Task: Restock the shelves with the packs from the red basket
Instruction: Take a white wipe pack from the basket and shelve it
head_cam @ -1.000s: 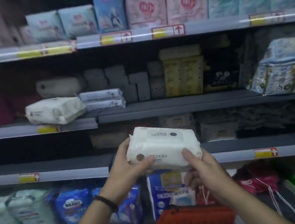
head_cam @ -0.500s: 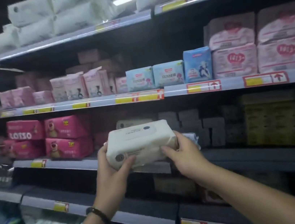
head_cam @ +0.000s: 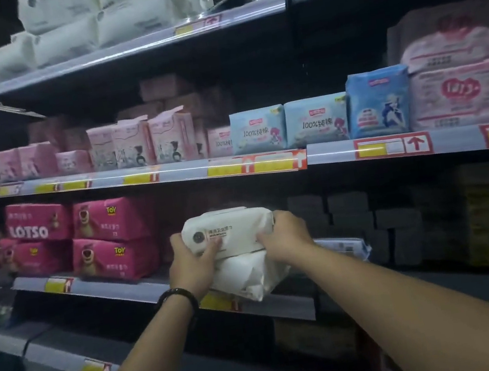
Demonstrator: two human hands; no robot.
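Head view has your left hand [head_cam: 192,266] and right hand [head_cam: 288,235] gripping the ends of the white wipes pack [head_cam: 232,229] atop another white pack [head_cam: 250,279] at the shelf's [head_cam: 119,290] near edge; likely soft, light, slick, so hold by the ends.

You can read LOTSO on the pink pack [head_cam: 38,228] at the left end of the shelf [head_cam: 110,287], TOY on the pink packs beside it [head_cam: 111,219], and 100% on two light-blue packs [head_cam: 258,130] on the upper shelf [head_cam: 172,174]. The print on the white pack [head_cam: 234,230] is too small to read.
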